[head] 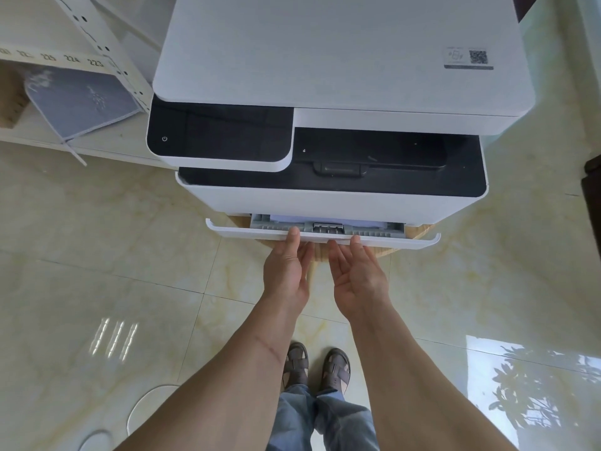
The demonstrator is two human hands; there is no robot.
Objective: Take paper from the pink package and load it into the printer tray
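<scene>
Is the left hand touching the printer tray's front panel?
Touching. In the head view the left hand has its thumb on top of the tray front panel and fingers tucked beneath.

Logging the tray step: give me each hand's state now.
Left hand: grips the printer tray front, thumb on top.
Right hand: grips it too, thumb on top.

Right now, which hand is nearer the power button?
Left. The left hand pinches the tray front, below and right of the power button; the right hand pinches it farther right.
</scene>
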